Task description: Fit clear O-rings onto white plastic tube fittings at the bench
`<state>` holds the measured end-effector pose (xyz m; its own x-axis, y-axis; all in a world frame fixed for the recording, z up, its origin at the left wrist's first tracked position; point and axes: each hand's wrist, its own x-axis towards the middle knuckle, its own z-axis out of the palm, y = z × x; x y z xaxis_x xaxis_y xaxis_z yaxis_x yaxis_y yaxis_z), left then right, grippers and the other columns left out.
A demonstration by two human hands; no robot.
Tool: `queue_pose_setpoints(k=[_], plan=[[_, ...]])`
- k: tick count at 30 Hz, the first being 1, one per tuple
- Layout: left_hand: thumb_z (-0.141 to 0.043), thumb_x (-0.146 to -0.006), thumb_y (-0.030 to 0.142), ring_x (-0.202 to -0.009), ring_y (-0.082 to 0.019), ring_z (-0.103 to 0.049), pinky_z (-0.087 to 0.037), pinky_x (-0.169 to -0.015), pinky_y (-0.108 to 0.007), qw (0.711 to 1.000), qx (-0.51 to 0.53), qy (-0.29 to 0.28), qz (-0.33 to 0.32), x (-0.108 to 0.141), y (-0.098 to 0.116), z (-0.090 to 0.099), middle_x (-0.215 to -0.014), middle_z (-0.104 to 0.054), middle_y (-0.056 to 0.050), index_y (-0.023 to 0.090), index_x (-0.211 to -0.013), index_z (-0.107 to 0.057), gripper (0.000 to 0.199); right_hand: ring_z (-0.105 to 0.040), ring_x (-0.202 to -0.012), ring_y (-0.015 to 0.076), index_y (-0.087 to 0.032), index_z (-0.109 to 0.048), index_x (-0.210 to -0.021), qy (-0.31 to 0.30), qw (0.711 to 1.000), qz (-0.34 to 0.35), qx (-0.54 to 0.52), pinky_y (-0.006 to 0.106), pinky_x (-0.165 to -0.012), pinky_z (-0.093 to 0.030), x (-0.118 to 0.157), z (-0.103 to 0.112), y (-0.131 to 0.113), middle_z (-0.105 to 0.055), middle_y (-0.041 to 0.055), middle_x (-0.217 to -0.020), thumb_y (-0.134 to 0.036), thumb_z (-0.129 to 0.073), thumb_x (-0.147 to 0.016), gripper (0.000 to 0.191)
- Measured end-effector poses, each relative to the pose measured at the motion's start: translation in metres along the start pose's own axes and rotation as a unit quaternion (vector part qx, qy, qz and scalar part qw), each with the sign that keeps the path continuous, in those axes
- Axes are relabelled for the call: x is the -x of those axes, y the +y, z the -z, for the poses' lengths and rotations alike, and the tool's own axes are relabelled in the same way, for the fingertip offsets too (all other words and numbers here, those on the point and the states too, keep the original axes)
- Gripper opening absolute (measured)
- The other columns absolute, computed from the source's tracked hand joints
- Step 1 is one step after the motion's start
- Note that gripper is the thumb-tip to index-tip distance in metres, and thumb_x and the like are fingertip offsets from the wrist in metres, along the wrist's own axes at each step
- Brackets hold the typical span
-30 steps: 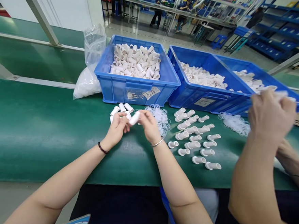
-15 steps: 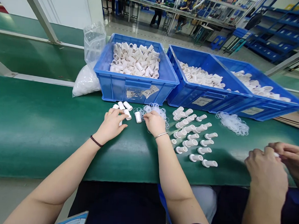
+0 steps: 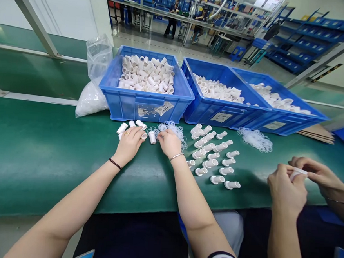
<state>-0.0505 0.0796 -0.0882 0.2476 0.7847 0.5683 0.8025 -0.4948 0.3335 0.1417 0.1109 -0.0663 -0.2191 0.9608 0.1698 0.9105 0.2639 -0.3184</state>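
Observation:
My left hand curls over a small group of white tubes on the green table, its fingers on a tube at the group's right side. Beside it one white tube stands by itself, with a clear ring near its top. My right hand is just right of that tube, fingertips pinched at the edge of a pile of clear rings; what they hold is too small to tell. Right of this hand stand several rows of white flanged tubes.
Blue bins full of white parts line the table's back, with a clear plastic bag at their left. A second ring pile lies right. At the far right a co-worker's hands hold a white part.
The whole view has shifted, so the bins and tubes appear further left. My left hand's fingers have drawn closer together over the tubes. The co-worker's white part shows more clearly.

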Motion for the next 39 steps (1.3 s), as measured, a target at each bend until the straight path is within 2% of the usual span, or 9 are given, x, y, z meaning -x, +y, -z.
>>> queue_pose_setpoints(k=[5, 8, 10, 14, 19, 26, 31, 35, 39], plan=[[-0.052, -0.087, 0.032, -0.105, -0.02, -0.059, -0.046, -0.09, -0.036, 0.965, 0.235, 0.034, 0.108, 0.01, 0.014, 0.009, -0.112, -0.061, -0.01, 0.018, -0.114, -0.046, 0.03, -0.057, -0.089, 0.0192, -0.02, -0.064, -0.094, 0.134, 0.983, 0.017, -0.127, 0.03, -0.077, -0.043, 0.0, 0.002, -0.002, -0.063, 0.0064, -0.096, -0.028, -0.044, -0.092, 0.022], [-0.049, -0.089, 0.039, -0.079, -0.015, -0.061, -0.048, -0.075, -0.03, 0.931, 0.311, -0.014, 0.191, 0.014, 0.018, 0.01, -0.091, -0.063, -0.004, 0.018, -0.11, -0.049, 0.029, -0.058, -0.084, 0.0173, -0.019, -0.061, -0.09, 0.141, 0.955, 0.058, -0.255, 0.029, -0.078, -0.043, 0.002, 0.003, -0.01, -0.064, 0.004, -0.087, -0.03, -0.045, -0.091, 0.019], [-0.046, -0.09, 0.041, -0.08, -0.015, -0.059, -0.046, -0.076, -0.029, 0.925, 0.316, -0.029, 0.208, 0.013, 0.018, 0.01, -0.092, -0.062, -0.004, 0.019, -0.109, -0.051, 0.03, -0.058, -0.082, 0.0162, -0.019, -0.059, -0.089, 0.113, 0.937, 0.092, -0.318, 0.028, -0.077, -0.044, 0.005, 0.003, -0.017, -0.064, 0.003, -0.086, -0.033, -0.047, -0.09, 0.018], [-0.05, -0.087, 0.043, -0.091, -0.017, -0.057, -0.044, -0.081, -0.03, 0.937, 0.285, -0.034, 0.199, 0.011, 0.019, 0.014, -0.106, -0.058, -0.006, 0.018, -0.112, -0.047, 0.036, -0.058, -0.081, 0.0157, -0.02, -0.06, -0.088, 0.07, 0.932, 0.145, -0.325, 0.028, -0.076, -0.044, 0.011, 0.001, -0.03, -0.063, 0.0032, -0.086, -0.032, -0.047, -0.09, 0.017], [-0.047, -0.089, 0.044, -0.085, -0.018, -0.056, -0.044, -0.074, -0.031, 0.954, 0.231, -0.055, 0.185, 0.011, 0.023, 0.016, -0.1, -0.058, -0.006, 0.017, -0.104, -0.046, 0.031, -0.057, -0.082, 0.016, -0.02, -0.061, -0.089, 0.064, 0.942, 0.173, -0.281, 0.028, -0.076, -0.043, 0.014, 0.0, -0.032, -0.063, 0.0034, -0.086, -0.027, -0.048, -0.09, 0.015], [-0.041, -0.091, 0.038, -0.08, -0.021, -0.055, -0.043, -0.069, -0.035, 0.981, 0.103, -0.145, 0.078, 0.012, 0.023, 0.024, -0.087, -0.057, -0.006, 0.018, -0.093, -0.048, 0.021, -0.058, -0.088, 0.0172, -0.021, -0.064, -0.088, 0.024, 0.948, 0.188, -0.257, 0.031, -0.082, -0.044, 0.01, 0.0, -0.025, -0.065, 0.0045, -0.09, -0.024, -0.049, -0.088, 0.015], [-0.045, -0.09, 0.033, -0.093, -0.021, -0.054, -0.044, -0.082, -0.037, 0.977, 0.185, -0.092, 0.044, 0.015, 0.025, 0.026, -0.103, -0.056, -0.01, 0.017, -0.105, -0.047, 0.021, -0.056, -0.065, 0.011, -0.02, -0.061, -0.087, -0.072, 0.892, 0.094, -0.437, 0.026, -0.064, -0.047, 0.004, -0.004, -0.022, -0.062, -0.0003, -0.079, -0.03, -0.058, -0.082, 0.012], [-0.045, -0.091, 0.036, -0.094, -0.018, -0.054, -0.044, -0.082, -0.034, 0.938, 0.32, -0.028, 0.13, 0.016, 0.031, 0.021, -0.105, -0.054, -0.008, 0.018, -0.111, -0.046, 0.027, -0.042, -0.047, 0.0053, -0.019, -0.058, -0.084, -0.153, 0.79, 0.004, -0.594, 0.017, -0.04, -0.036, 0.006, -0.003, -0.026, -0.052, -0.0052, -0.066, -0.043, -0.066, -0.075, 0.026], [-0.044, -0.091, 0.045, -0.065, -0.01, -0.05, -0.04, -0.057, -0.024, 0.806, 0.528, -0.021, 0.267, 0.014, 0.039, 0.013, -0.083, -0.054, -0.002, 0.018, -0.102, -0.045, 0.029, -0.048, -0.055, 0.0069, -0.018, -0.059, -0.088, -0.152, 0.754, -0.013, -0.639, 0.016, -0.042, -0.039, 0.008, -0.004, -0.032, -0.052, -0.0033, -0.068, -0.048, -0.063, -0.077, 0.032]])
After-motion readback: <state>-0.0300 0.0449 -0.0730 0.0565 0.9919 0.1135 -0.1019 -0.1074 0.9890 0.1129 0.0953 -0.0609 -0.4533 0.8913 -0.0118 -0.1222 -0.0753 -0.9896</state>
